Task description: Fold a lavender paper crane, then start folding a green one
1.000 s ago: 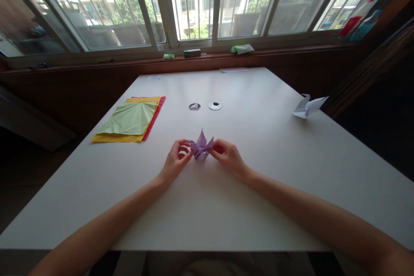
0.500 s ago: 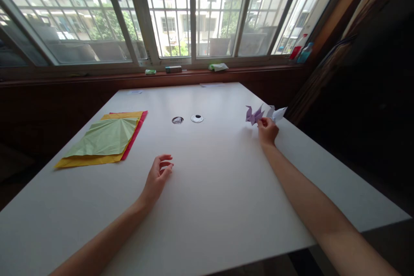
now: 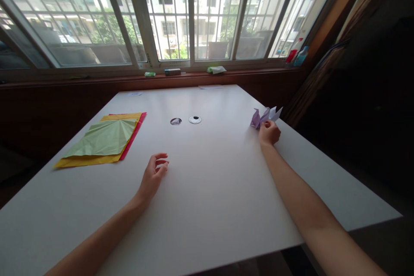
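My right hand (image 3: pixel 270 132) is at the right side of the white table (image 3: pixel 207 198), its fingers pinched on a purple origami crane (image 3: pixel 256 118). The crane sits low, at or just above the tabletop; contact is hard to make out. Right behind it is a white origami crane (image 3: pixel 276 113), partly covered by the purple one and my hand. My left hand (image 3: pixel 153 174) rests near the middle of the table, fingers loosely curved and apart, holding nothing. Left of it lies a stack of paper sheets: creased pale green (image 3: pixel 103 138) on top, yellow (image 3: pixel 77 163) and red (image 3: pixel 134 136) beneath.
Toward the back, a round hole (image 3: pixel 176 121) in the tabletop has a round white cover (image 3: pixel 195 120) beside it. Flat white paper (image 3: pixel 211 87) lies at the far edge. A small box (image 3: pixel 172 71), green-white packets (image 3: pixel 216 70) and bottles (image 3: pixel 300 57) line the windowsill.
The purple crane has moved slightly right and down with my right hand, nearer the white crane. My left hand stays about where it was, still apart from everything.
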The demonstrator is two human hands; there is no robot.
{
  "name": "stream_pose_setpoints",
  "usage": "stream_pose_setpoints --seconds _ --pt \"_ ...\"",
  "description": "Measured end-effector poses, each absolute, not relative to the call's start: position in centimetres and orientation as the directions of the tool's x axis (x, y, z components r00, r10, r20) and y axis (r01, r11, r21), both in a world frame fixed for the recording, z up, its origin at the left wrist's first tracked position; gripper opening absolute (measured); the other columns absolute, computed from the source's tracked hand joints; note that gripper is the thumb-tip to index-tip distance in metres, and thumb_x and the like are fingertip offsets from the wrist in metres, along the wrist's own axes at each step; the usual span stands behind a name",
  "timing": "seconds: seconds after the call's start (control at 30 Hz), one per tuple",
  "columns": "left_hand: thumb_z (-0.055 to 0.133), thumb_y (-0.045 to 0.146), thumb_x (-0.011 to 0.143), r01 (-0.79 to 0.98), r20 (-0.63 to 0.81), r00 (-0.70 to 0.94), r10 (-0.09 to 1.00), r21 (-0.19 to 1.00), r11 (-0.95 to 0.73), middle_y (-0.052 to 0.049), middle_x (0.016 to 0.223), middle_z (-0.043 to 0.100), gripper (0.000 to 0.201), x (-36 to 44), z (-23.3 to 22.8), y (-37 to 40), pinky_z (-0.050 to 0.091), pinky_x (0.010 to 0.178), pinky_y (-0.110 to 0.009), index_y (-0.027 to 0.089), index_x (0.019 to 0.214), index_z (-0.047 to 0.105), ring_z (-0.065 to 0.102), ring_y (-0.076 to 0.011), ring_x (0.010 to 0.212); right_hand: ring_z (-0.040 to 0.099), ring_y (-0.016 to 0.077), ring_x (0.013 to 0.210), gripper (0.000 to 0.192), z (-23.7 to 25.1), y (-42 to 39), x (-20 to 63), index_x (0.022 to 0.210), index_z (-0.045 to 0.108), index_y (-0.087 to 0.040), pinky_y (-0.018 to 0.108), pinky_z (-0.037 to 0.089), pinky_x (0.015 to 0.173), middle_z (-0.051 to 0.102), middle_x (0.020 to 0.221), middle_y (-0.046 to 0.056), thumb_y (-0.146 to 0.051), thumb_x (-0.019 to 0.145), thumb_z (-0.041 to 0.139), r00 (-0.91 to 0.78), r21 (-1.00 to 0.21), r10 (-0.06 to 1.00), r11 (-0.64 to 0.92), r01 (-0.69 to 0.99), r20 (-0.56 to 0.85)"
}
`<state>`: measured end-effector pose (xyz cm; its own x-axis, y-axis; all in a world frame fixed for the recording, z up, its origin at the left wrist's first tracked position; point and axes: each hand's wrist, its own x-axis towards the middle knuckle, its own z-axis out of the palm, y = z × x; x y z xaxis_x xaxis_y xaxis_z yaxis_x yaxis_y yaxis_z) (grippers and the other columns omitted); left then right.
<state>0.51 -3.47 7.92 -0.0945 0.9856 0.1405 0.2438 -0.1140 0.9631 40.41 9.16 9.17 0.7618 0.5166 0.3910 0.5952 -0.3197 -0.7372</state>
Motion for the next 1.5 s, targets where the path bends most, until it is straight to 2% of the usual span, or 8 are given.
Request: stream_pose_setpoints --seconds 0.17,0.3,0.63,0.73,0.93,1.13,1.33,1.5 --pt "0.049 0.033 0.076 0.337 0.228 -0.173 0.958 0.928 -0.160 -0.008 0.107 0.055 0.029 -0.8 7.7 -2.6 0.047 0.073 -0.032 0.019 0.102 0.048 0.057 -0.0189 0.092 0.057 0.0246 0.080 0.033 9.8 7.9 39.0 0.112 0.044 -0.009 0.038 0.043 0.068 0.059 0.082 0.011 -0.026 0.084 0.038 0.709 -0.694 0.481 -0.252 0.675 0.515" --pt "0.046 0.030 0.077 0.473 0.335 -0.202 0.920 0.856 -0.208 -0.008 0.105 0.055 0.027 -2.0 8.3 -2.2 0.047 0.078 -0.035 0.019 0.101 0.047 0.056 -0.0197 0.092 0.056 0.0204 0.075 0.030 9.6 6.7 35.6 0.107 0.045 -0.012 0.032 0.041 0.068 0.060 0.084 0.010 -0.022 0.082 0.033 0.466 -0.579 0.652 -0.050 0.813 0.598" --pt "0.055 0.029 0.075 0.814 0.428 -0.377 0.821 0.577 0.072 -0.017 0.141 0.028 0.053 -13.8 9.5 0.9 0.007 0.107 -0.051 0.013 0.124 0.040 0.012 -0.0337 0.134 0.052 0.0149 0.054 0.018 9.0 3.5 24.6 0.083 0.060 -0.022 0.025 0.033 0.053 0.057 0.059 0.000 -0.028 0.078 0.044 -0.278 -0.312 0.886 0.401 0.861 0.371" --pt "0.059 0.034 0.074 0.802 0.322 -0.453 0.831 0.554 0.223 -0.022 0.133 0.038 0.049 -16.7 9.2 1.3 0.020 0.100 -0.056 0.012 0.116 0.048 0.026 -0.0403 0.127 0.053 0.0152 0.056 0.020 9.3 3.3 24.0 0.086 0.059 -0.022 0.025 0.034 0.054 0.056 0.061 0.000 -0.029 0.080 0.042 -0.301 -0.287 0.889 0.406 0.868 0.345" --pt "0.051 0.032 0.086 0.807 0.266 -0.480 0.836 0.508 0.302 -0.009 0.115 0.053 0.031 -19.0 9.2 0.7 0.047 0.083 -0.040 0.016 0.113 0.051 0.055 -0.0200 0.100 0.053 0.0153 0.055 0.021 9.5 3.5 23.2 0.087 0.059 -0.021 0.026 0.035 0.055 0.055 0.060 -0.001 -0.030 0.080 0.041 -0.307 -0.278 0.890 0.406 0.871 0.338" --pt "0.051 0.031 0.086 0.759 0.256 -0.548 0.796 0.551 0.346 -0.008 0.113 0.054 0.032 -20.4 9.0 0.5 0.049 0.080 -0.039 0.015 0.114 0.050 0.056 -0.0192 0.096 0.054 0.0144 0.056 0.023 9.0 3.3 22.8 0.087 0.060 -0.022 0.025 0.036 0.056 0.055 0.060 -0.001 -0.032 0.081 0.040 -0.318 -0.274 0.885 0.417 0.867 0.340" --pt "0.039 0.017 0.089 0.809 0.469 -0.491 0.734 0.559 0.184 -0.015 0.121 0.050 0.022 -19.8 10.2 -0.2 0.039 0.094 -0.047 0.013 0.108 0.050 0.049 -0.0249 0.111 0.053 0.0141 0.054 0.023 8.9 3.5 22.8 0.087 0.060 -0.022 0.024 0.035 0.054 0.055 0.059 -0.001 -0.032 0.080 0.040 -0.321 -0.269 0.881 0.422 0.866 0.348" --pt "0.039 0.011 0.083 0.868 0.565 0.008 0.825 0.405 -0.286 -0.007 0.120 0.055 0.016 -13.8 11.1 -1.8 0.038 0.097 -0.036 0.019 0.093 0.049 0.049 -0.0191 0.113 0.053 0.0140 0.054 0.023 9.0 3.8 22.9 0.087 0.061 -0.022 0.024 0.035 0.054 0.056 0.060 -0.001 -0.032 0.080 0.041 -0.320 -0.269 0.879 0.423 0.865 0.353"
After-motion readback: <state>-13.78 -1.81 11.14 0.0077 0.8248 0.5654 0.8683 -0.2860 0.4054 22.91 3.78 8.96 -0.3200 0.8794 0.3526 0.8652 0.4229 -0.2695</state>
